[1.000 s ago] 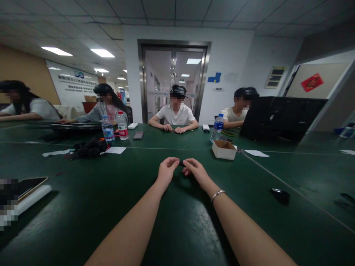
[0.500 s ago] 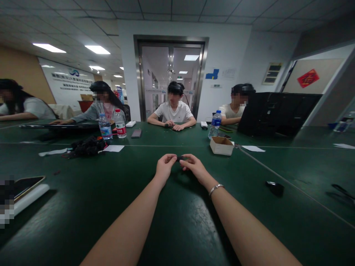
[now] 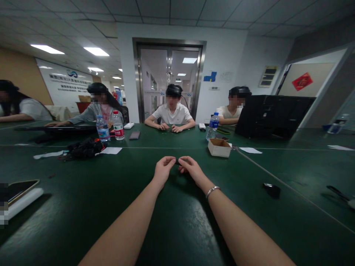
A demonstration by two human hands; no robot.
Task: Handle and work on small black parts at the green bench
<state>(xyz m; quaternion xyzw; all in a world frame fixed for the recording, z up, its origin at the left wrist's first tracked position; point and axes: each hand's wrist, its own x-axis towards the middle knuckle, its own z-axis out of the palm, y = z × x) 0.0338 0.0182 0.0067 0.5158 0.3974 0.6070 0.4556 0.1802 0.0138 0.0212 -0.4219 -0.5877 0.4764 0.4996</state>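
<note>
Both of my arms reach out over a dark green table [image 3: 177,229]. My left hand [image 3: 162,170] and my right hand [image 3: 191,169] meet at the fingertips, each pinching one end of a small black object [image 3: 176,161] held just above the tabletop. What the object is stays too small to tell. A metal bracelet [image 3: 211,191] circles my right wrist.
A small cardboard box [image 3: 219,147] stands beyond my hands, a black object [image 3: 271,189] to the right. A phone [image 3: 19,187] lies at the left edge, a pile of black items [image 3: 81,149] and water bottles [image 3: 102,129] farther back. A laptop [image 3: 273,116] stands far right. Several people sit across.
My hands stay pinched on the small black object in nearly the same spot. The view has shifted slightly, so everything sits a little more to the left.
</note>
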